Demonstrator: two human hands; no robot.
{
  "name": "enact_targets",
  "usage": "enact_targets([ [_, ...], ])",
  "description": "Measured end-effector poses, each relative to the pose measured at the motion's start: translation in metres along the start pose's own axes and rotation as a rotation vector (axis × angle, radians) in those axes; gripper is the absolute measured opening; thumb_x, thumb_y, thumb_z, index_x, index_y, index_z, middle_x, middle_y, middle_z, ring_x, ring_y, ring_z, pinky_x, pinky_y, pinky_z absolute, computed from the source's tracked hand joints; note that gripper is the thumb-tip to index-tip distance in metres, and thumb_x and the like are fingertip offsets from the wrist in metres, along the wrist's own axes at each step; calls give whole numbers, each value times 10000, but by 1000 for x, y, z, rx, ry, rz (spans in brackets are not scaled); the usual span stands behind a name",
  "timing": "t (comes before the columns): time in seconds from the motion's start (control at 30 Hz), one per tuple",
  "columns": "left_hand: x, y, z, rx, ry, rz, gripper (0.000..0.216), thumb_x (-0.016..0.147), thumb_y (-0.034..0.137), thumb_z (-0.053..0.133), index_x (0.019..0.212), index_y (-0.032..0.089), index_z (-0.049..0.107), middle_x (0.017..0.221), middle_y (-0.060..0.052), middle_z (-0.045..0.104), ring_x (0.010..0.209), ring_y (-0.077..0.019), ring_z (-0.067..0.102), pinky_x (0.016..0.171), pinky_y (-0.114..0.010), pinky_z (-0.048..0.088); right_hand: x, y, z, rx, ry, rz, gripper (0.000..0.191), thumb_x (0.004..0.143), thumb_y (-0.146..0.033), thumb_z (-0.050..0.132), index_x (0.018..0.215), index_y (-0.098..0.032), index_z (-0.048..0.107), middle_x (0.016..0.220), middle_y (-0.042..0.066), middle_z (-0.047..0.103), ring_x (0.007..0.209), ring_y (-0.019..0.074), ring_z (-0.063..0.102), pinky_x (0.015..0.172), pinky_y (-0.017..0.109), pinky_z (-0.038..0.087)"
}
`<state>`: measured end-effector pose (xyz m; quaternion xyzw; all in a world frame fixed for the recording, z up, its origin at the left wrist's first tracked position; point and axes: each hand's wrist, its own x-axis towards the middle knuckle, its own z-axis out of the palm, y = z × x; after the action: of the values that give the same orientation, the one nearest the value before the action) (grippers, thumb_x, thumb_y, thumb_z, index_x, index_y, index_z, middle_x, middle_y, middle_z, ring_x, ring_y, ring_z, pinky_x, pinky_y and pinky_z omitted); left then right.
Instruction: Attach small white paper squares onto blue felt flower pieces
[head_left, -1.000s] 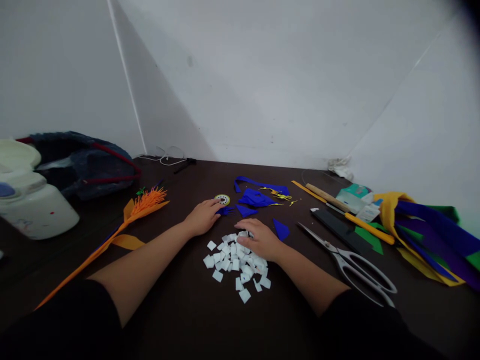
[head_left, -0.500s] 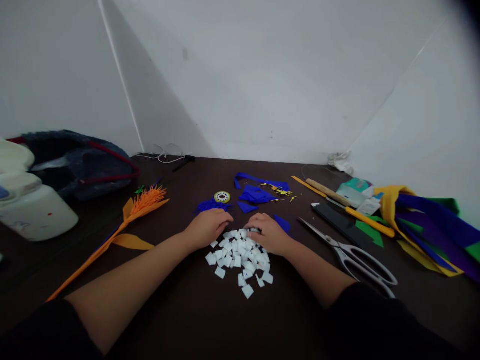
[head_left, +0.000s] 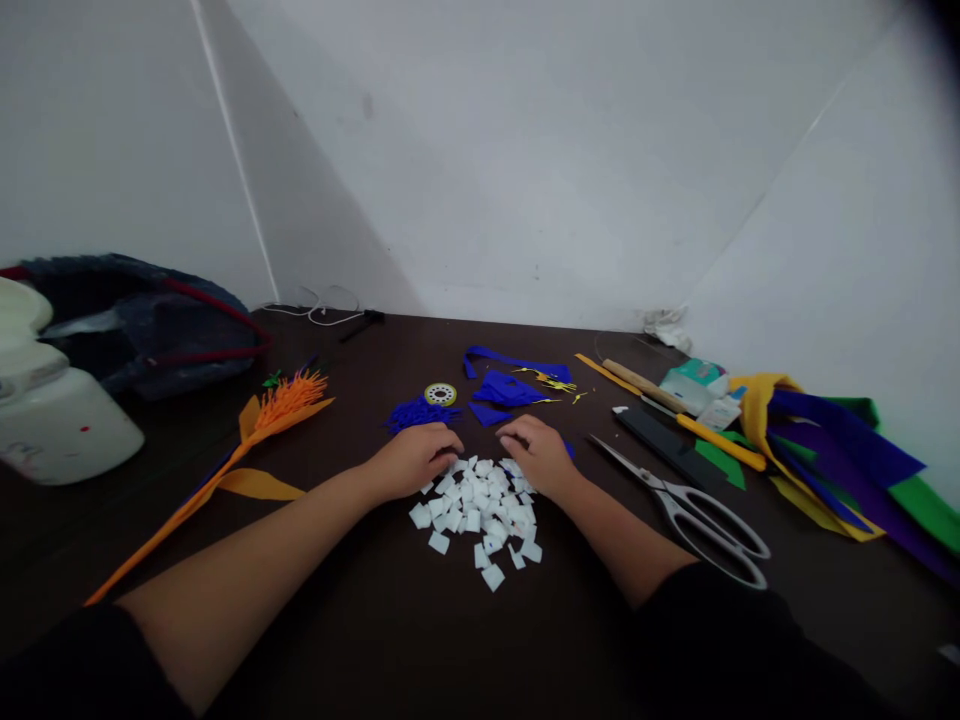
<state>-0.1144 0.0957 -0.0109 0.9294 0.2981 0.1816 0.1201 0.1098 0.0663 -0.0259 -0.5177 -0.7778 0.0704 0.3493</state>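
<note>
A heap of small white foam-like squares (head_left: 480, 505) lies on the dark table in front of me. My left hand (head_left: 420, 458) rests at the heap's far left edge, fingers loosely curved, with thumb and fingertips apart and nothing visible in them. Across from it, my right hand (head_left: 538, 455) is at the far right edge, fingers bent inward and no piece seen in its grasp. Just beyond my left hand sit a bundle of blue fringed strips (head_left: 421, 411) and a round yellow-rimmed disc (head_left: 440, 394). Blue cut scraps (head_left: 506, 390) lie beyond both hands.
Grey-handled scissors (head_left: 682, 500), a black flat case (head_left: 664, 447) and an orange-handled tool (head_left: 720, 441) lie right. Coloured felt sheets (head_left: 825, 450) are heaped farther right. An orange fringed flower (head_left: 289, 402), a white jug (head_left: 64, 425) and a dark bag (head_left: 187, 330) stand left.
My right hand has drawn slightly up and away from the white squares, uncovering some at the far edge. My left hand stays nearly where it was. The view has shifted a little.
</note>
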Motion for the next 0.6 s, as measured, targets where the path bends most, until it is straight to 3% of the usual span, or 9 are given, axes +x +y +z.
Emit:
enact_targets([
  [0.13,1,-1,1,-32,3,3,198,785,232,427,903,207,584,875,-36,587,826,-155,527,744,-277,391,1,29,-19,-279,138,217,163,746,-214,494,858,-193,611,880,68,577,873,201,496,811,335,357],
  [0.23,3,-2,2,-46,23,-13,195,776,230,432,888,205,589,875,-34,595,825,-154,531,747,-276,388,-4,48,-30,-348,34,299,294,700,-358,561,924,-173,608,938,92,563,912,224,486,832,351,343],
  [0.3,4,-3,2,-46,30,-28,193,773,229,433,880,201,592,870,-33,600,817,-151,535,743,-271,388,-8,53,-33,-354,-62,290,365,676,-406,582,945,-161,607,942,101,564,907,223,490,833,345,343],
  [0.4,5,-3,2,-43,30,-31,193,773,228,432,873,197,594,860,-31,604,808,-147,538,741,-263,388,-10,53,-32,-363,-138,239,298,695,-348,579,924,-161,616,914,97,572,899,211,494,823,326,350],
  [0.6,6,-4,3,-52,40,-49,188,775,233,435,872,198,593,862,-29,604,808,-145,539,735,-260,392,-4,47,-24,-346,-100,197,142,726,-155,512,824,-174,614,847,61,585,840,172,520,778,284,377],
])
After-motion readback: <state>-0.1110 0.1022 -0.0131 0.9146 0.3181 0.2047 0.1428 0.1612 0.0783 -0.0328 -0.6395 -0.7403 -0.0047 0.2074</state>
